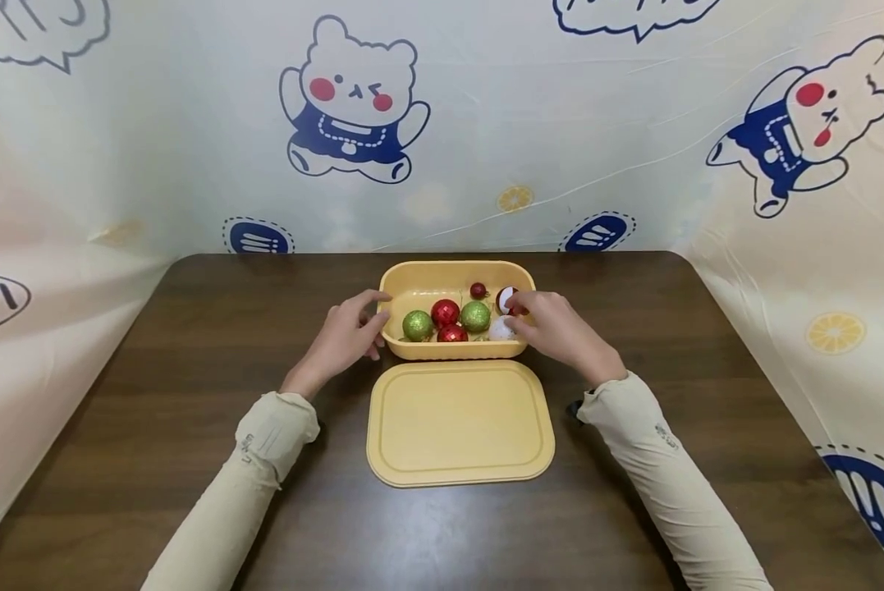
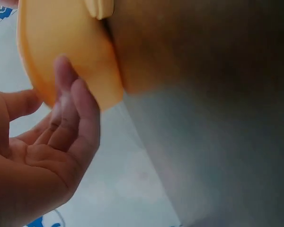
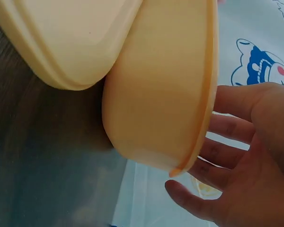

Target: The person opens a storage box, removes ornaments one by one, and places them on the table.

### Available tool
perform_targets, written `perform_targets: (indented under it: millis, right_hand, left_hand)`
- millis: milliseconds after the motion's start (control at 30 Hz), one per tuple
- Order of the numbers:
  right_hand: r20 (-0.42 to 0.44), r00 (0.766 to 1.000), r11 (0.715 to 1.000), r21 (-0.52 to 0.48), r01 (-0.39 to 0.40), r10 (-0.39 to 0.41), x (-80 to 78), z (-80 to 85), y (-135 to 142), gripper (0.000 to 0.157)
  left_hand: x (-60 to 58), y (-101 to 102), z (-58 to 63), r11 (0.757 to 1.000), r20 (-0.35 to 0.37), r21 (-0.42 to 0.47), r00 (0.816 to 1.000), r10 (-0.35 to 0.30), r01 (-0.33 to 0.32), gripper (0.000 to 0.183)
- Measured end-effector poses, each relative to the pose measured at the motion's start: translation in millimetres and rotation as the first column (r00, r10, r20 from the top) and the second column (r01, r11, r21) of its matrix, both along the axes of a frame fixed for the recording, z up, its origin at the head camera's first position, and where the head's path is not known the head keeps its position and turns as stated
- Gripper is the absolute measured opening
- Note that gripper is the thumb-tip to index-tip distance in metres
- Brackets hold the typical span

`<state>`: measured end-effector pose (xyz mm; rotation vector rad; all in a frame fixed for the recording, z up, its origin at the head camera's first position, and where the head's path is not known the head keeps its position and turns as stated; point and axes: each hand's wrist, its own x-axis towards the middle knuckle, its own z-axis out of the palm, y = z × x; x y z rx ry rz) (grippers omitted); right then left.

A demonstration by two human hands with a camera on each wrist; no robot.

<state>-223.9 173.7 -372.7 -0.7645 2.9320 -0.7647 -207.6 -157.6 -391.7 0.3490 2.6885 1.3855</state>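
Note:
A yellow rectangular box [image 1: 449, 351] holds several ball ornaments. Inside are green glitter balls [image 1: 475, 316], red balls [image 1: 445, 313] and a small dark red ball [image 1: 478, 290]. A white ball [image 1: 501, 330] and a red-and-white ball [image 1: 506, 299] sit at the right end. My left hand [image 1: 343, 332] touches the box's left end, thumb and index at the rim, the other fingers loosely bent beside the wall. Over the right rim reaches my right hand [image 1: 560, 328], its fingertips at the white and red-and-white balls. In the right wrist view the box wall [image 3: 156, 94] hides those fingertips.
Directly in front of the box a flat yellow lid [image 1: 460, 423] lies on the dark wooden table [image 1: 427, 533]. Behind the table and along its sides hangs a pale curtain [image 1: 486, 123] printed with bears and orange slices.

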Motion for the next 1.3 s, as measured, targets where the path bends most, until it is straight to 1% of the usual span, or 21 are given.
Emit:
perform_targets:
  millis: [200, 333, 433, 600, 767, 1100, 1200, 1300]
  right_hand:
    - [0.115, 0.993, 1.0, 0.011, -0.019, 0.018, -1.2, -10.9, -3.5, 0.033]
    - [0.118, 0.993, 1.0, -0.001, -0.019, 0.019, -1.7, -15.2, -5.6, 0.037]
    - [0.11, 0.994, 1.0, -0.011, -0.016, 0.017, -1.5, -15.9, -6.8, 0.039]
    - [0.103, 0.994, 0.999, -0.035, -0.021, 0.024, -1.3, -17.6, -7.6, 0.037]
    - [0.092, 0.995, 0.998, -0.053, -0.031, 0.036, -2.6, -19.5, -7.7, 0.034]
    - [0.08, 0.996, 0.998, -0.05, -0.046, 0.05, -4.8, -20.4, -9.3, 0.032]
    - [0.041, 0.998, 0.997, -0.061, -0.047, 0.05, -5.7, -19.1, -8.0, 0.034]
    - [-0.015, 0.999, 0.995, -0.095, -0.038, 0.037, -6.2, -16.1, -6.0, 0.037]
  left_hand:
    - [-0.3, -0.4, -3.4, 0.992, 0.045, 0.124, 0.999, -0.007, 0.001, 0.037]
    - [-2.5, -1.5, -2.7, 0.981, 0.094, 0.195, 0.995, -0.02, 0.002, 0.038]
    - [-3.9, -3.0, -1.5, 0.974, 0.121, 0.227, 0.992, -0.031, 0.002, 0.039]
    - [-5.0, -4.3, -1.5, 0.971, 0.145, 0.237, 0.989, -0.031, -0.005, 0.038]
    - [-5.9, -5.1, -2.4, 0.972, 0.155, 0.235, 0.987, -0.031, -0.006, 0.039]
    - [-8.3, -8.5, -6.8, 0.972, 0.166, 0.234, 0.986, -0.013, -0.026, 0.041]
    - [-9.1, -8.1, -8.5, 0.971, 0.169, 0.236, 0.985, -0.013, -0.028, 0.042]
    - [-9.7, -7.1, -8.6, 0.97, 0.17, 0.243, 0.985, -0.018, -0.024, 0.042]
